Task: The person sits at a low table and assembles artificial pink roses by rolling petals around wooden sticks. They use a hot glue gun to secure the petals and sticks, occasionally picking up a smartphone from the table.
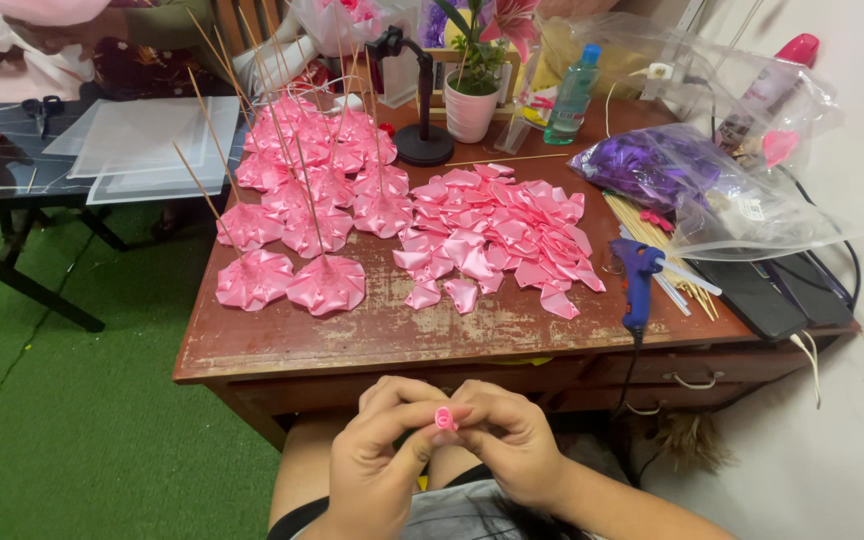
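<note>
Both hands were held low over the lap, nearest the viewer. Left hand (377, 450) and right hand (507, 440) met fingertip to fingertip, each pinching a small pink ribbon bud (443, 418) between thumb and forefinger; the other fingers were curled loosely. The bud sat just in front of the near edge of the worn wooden desk (352, 345), not touching it.

Judgement: the bud looked very light, soft and smooth-surfaced, likely to slip or unroll if the pinch eased. Best held at its base, across the rolled layers, with light pressure.

On the desk, nearer part: a loose pile of folded pink ribbon petals (497, 235) at centre; a blue glue gun (638, 280) lying to the right of it, its cord hanging over the front edge.

Left of the pile: finished pink ribbon flowers on thin wooden sticks (297, 200), resting face down with sticks slanting upward.

Right side: a clear bag of purple ribbon pieces (672, 170), with bare sticks partly beneath it.

Far edge: a black round-based stand (424, 140), a white pot with a green plant (472, 105), a clear bottle with blue cap (572, 100).
</note>
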